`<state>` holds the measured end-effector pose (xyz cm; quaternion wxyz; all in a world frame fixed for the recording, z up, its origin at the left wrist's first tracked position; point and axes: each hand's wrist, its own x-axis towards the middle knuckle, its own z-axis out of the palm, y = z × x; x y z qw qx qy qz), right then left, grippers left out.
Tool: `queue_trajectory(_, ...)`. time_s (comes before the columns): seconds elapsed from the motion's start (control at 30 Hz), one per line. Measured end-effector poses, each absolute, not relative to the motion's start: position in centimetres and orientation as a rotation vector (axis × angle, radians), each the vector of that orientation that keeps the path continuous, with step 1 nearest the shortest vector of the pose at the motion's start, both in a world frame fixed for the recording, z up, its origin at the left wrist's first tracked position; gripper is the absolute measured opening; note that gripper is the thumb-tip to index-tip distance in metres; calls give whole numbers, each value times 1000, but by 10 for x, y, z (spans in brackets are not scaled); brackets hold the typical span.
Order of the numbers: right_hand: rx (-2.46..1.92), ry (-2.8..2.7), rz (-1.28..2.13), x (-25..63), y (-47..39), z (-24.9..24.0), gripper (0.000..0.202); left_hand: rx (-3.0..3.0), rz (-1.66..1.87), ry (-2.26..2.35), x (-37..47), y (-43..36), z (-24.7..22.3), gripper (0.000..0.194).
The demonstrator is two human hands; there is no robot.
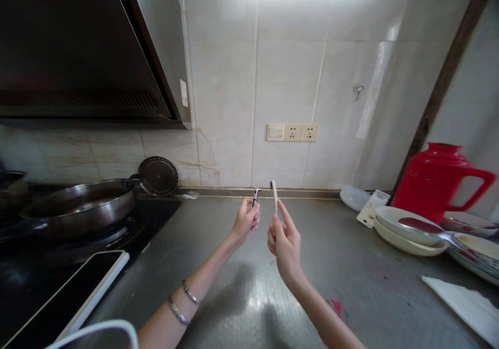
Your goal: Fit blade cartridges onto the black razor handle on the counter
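My left hand, with two bracelets on the forearm, pinches a small black and silver tool. This tool has a short crosswise head like a razor's; its exact kind is too small to make out. Between the thumb and fingers of my right hand a white toothbrush stands upright, its dark bristles facing left. The two held things are side by side, a little apart, above the grey metal countertop. My fingers hide the lower parts of both.
At left, a steel pan sits on the black stove under a range hood. A white-edged device lies in front. To the right are a red thermos jug, stacked bowls and white paper. Wall sockets are behind.
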<state>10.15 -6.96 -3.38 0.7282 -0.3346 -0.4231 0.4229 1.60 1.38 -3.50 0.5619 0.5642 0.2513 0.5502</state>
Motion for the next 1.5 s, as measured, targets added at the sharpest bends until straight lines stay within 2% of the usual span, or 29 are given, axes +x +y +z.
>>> queue_trajectory(0.13,-833,-1073,765,130,-48,-35,59,1357,1264,669,13,14,-35,36)
queue_trajectory(0.37,-905,-1262,685,166,-20,-23,56,1392,1315,719,13,16,-35,35)
queue_trajectory(0.6,-878,-1504,876,195,11,17,44,1450,1402,794,10,29,-40,37)
queue_trajectory(0.8,-981,-1676,806,207,14,24,32,1422,1374,690,9,31,-44,39)
queue_trajectory(0.97,-1088,-1850,764,212,3,30,40,1405,1288,605,8,28,-43,35)
queue_trajectory(1.13,-1133,-1980,572,202,-7,38,49,1371,1249,610,9,20,-41,34)
queue_trajectory(1.5,-1186,-1976,551,216,-8,41,46,1349,1233,580,14,9,-36,35)
